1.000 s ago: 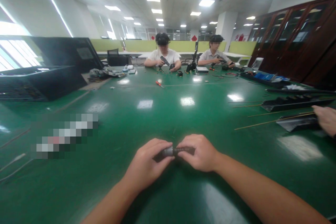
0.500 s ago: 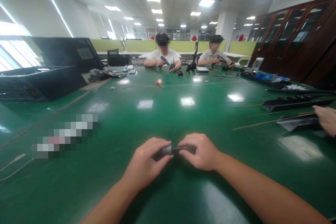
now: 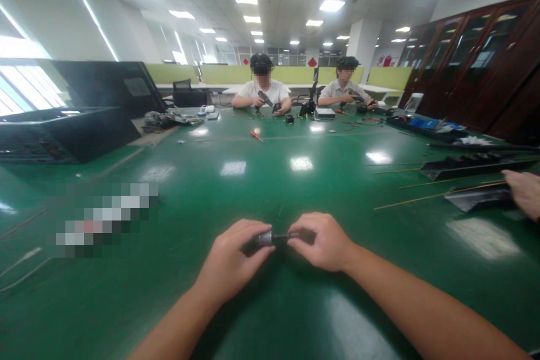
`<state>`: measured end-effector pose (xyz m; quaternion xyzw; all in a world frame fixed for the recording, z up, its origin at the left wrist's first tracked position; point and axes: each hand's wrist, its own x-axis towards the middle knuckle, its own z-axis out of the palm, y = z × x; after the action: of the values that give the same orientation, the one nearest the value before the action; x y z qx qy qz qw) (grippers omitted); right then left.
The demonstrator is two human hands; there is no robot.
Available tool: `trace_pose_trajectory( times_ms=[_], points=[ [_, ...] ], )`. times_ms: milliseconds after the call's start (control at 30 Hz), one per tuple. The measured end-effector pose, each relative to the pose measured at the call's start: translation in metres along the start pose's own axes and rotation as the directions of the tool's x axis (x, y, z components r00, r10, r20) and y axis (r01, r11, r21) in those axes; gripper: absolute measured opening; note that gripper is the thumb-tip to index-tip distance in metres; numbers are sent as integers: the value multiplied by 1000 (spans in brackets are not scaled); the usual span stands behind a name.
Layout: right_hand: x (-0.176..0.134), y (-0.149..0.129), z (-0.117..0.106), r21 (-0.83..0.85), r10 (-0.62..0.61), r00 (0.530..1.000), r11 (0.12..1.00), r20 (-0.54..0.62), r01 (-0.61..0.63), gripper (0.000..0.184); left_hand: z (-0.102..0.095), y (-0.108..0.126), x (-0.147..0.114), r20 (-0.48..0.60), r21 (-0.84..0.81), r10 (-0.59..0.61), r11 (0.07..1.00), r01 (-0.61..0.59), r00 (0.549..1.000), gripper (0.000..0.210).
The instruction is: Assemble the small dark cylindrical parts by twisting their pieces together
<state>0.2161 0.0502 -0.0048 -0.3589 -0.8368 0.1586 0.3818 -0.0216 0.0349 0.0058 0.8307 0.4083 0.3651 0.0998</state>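
Note:
Low over the green tabletop (image 3: 270, 191), my left hand (image 3: 236, 256) pinches a short grey metallic cylinder (image 3: 265, 238) between thumb and fingers. From its right end a thin dark rod (image 3: 280, 237) runs across to my right hand (image 3: 324, 243), whose thumb and fingertips are closed on the far end. The rod and cylinder lie in one line, roughly level. Whether they are one piece or two parts fitted together I cannot tell. My left palm hides the cylinder's rear, and my right fingers cover part of the rod.
A blurred-out white strip (image 3: 107, 219) lies to the left, near a white cable (image 3: 25, 259). At the right are dark metal channels (image 3: 476, 199), thin brass-coloured rods (image 3: 415, 201) and another person's hand (image 3: 523, 191). Two people sit opposite; an orange screwdriver (image 3: 256, 135) lies nearer.
My left hand and the cylinder have shifted slightly left and up. The gap between my hands is a little wider, showing more plain rod. My right hand has barely moved.

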Motion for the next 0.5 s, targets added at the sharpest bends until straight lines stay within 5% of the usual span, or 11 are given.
trace_pose_trajectory(
  times_ms=[367, 500],
  points=[
    [2, 5, -4, 14, 47, 999, 999, -24, -47, 8, -1, -8, 1, 24, 32, -63, 998, 62, 998, 27],
    [5, 15, -8, 99, 162, 986, 983, -40, -157, 13, -6, -19, 6, -48, 128, -135, 982, 140, 990, 40]
  ],
)
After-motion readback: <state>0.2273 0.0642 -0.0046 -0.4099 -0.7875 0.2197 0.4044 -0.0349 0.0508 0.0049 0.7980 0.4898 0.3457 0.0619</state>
